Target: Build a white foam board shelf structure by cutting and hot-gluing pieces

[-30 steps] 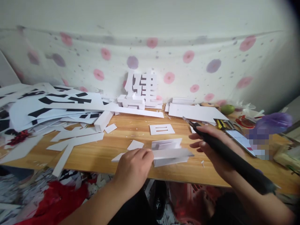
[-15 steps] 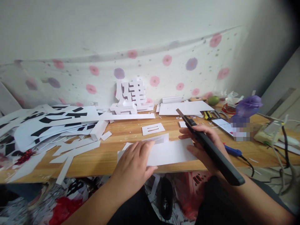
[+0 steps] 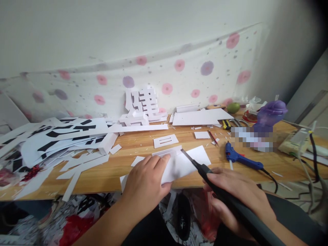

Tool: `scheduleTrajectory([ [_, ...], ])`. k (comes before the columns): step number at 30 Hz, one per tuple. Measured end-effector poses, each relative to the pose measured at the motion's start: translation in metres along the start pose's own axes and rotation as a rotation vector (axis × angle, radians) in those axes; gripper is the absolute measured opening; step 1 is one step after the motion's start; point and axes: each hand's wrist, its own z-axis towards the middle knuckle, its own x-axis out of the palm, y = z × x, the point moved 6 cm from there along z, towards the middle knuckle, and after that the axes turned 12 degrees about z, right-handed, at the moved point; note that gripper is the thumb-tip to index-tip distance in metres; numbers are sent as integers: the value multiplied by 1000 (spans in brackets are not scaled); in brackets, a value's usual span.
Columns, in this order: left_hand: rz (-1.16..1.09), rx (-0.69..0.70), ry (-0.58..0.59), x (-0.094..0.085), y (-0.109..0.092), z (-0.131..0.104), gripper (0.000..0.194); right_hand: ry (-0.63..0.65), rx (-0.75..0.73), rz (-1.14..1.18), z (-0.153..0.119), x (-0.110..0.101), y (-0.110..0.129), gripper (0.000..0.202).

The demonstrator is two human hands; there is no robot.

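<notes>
My left hand (image 3: 146,176) holds a white board strip (image 3: 196,160) at the table's near edge, its fingers over the top and its thumb at the front side. Behind those fingers a narrow white piece (image 3: 167,151) stands along the strip. In my right hand (image 3: 241,194) is a black-handled cutter knife (image 3: 215,186), the fingers closed around the handle. The blade points up and left, and its tip appears over the strip's far edge; I cannot tell whether they touch. A small slotted white card (image 3: 166,140) lies just beyond.
A blue glue gun (image 3: 243,160) with its cord lies at the right, near a pencil (image 3: 213,137). Lettered sheets (image 3: 69,135) and offcuts cover the left side. A white built-up character (image 3: 142,104) stands at the back beside a larger white board (image 3: 200,117).
My right hand has drawn back toward me with the knife, uncovering the glue gun and pencil, and the blade is now over the strip. The strip's right end has tilted away from me.
</notes>
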Motion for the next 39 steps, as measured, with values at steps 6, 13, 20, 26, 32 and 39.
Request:
scheduleTrajectory([
  [6,-2,-17,-16,-1,-1,0,57,-19,-27,-10,0,15,3,31],
  [13,8,-12,-9,0,0,1,58,-19,-59,14,-15,22,0,35],
  [20,23,-10,-28,-2,-2,1,59,7,-109,6,-12,24,7,34],
  [26,52,-33,-54,-5,1,-1,57,33,-131,28,-9,27,11,35],
  [32,18,-72,-66,-6,3,-1,55,31,-142,17,-11,30,14,39],
  [39,-7,-74,-88,-7,4,0,55,40,-159,-56,-6,27,22,30],
])
